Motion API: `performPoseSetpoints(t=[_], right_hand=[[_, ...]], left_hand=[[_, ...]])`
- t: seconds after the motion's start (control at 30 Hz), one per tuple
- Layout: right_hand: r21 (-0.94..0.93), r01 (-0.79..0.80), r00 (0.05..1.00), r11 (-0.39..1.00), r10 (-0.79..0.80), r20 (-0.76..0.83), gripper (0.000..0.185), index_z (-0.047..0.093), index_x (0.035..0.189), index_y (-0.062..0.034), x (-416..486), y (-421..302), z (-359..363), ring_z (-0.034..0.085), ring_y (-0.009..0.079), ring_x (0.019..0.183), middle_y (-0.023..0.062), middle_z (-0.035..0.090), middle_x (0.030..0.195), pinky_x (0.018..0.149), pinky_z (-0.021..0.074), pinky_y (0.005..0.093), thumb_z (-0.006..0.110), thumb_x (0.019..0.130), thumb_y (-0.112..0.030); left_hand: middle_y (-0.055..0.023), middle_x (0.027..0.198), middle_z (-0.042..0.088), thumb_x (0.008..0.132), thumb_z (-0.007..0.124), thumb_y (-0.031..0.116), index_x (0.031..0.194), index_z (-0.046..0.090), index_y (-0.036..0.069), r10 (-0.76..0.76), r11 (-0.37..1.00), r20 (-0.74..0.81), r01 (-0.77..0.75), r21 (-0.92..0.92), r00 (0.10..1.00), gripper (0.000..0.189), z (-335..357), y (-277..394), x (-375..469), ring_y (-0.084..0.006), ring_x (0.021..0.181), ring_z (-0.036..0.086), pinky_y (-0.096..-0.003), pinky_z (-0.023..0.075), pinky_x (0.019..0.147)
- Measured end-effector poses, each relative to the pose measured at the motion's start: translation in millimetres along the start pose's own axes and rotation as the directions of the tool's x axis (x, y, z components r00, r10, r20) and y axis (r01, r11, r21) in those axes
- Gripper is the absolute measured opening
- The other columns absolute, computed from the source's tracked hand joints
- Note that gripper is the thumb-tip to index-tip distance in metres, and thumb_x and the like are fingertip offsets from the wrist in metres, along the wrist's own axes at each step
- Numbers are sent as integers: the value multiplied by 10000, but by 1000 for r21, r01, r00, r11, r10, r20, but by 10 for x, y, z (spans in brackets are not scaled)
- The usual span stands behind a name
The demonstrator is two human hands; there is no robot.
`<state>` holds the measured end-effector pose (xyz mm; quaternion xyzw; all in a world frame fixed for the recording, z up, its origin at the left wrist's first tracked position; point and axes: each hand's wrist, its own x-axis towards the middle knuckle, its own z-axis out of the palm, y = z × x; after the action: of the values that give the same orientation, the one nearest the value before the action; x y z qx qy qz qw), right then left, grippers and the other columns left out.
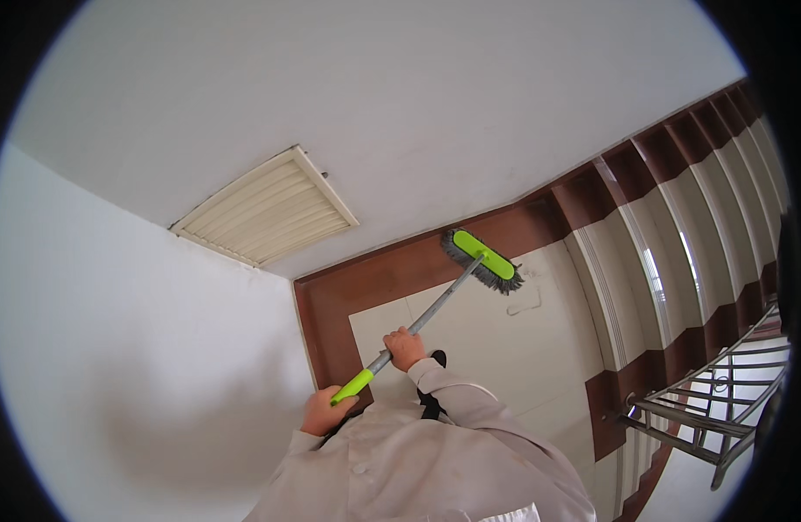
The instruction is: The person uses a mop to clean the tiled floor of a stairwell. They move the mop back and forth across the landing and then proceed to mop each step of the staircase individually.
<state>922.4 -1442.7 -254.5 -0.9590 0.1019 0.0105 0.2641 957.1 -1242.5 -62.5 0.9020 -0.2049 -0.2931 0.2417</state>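
My left hand grips the bright green end of a dust mop's handle, close to my body. Farther up the grey metal pole, my right hand is closed around it. The pole runs away from me to the mop head, a green oval plate with a grey fringe. This head rests on the floor, partly over the brown border tiles and partly over the cream tiles. A dark angular mark shows on the cream floor beside the fringe.
A flight of stairs with cream and brown steps lies on the right. Below it stands a metal railing. A cream louvred vent is set low in the white wall. Another wall borders the landing at left.
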Motion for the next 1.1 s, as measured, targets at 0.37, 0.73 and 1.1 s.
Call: performPoseSetpoints(t=[0.37,0.73,1.1], right_hand=[[142,-5,998,990,12,-54,139,564,837,-114,450,-124,-121,584,251,937,40,618,870,650,524,415,639,720,-99],[5,-331,936,944,329,-126,208,557,873,-107,926,905,-300,575,264,978,41,610,916,684,512,431,659,694,-81],[201,-63,998,978,57,35,174,579,910,-123,1857,-238,-236,598,270,920,43,640,878,659,536,410,620,744,-92]], left_hand=[[-159,648,599,736,710,375,767,672,33,-40,999,15,39,8,999,345,-466,54,396,-300,581,575,-401,426,562],[-174,720,641,750,705,378,870,689,54,144,982,132,-158,107,981,346,-145,435,1689,-335,667,628,-407,478,628],[-124,698,645,733,724,294,862,699,33,-28,997,192,14,73,981,292,-1718,-167,1907,-228,620,610,-350,466,601]])
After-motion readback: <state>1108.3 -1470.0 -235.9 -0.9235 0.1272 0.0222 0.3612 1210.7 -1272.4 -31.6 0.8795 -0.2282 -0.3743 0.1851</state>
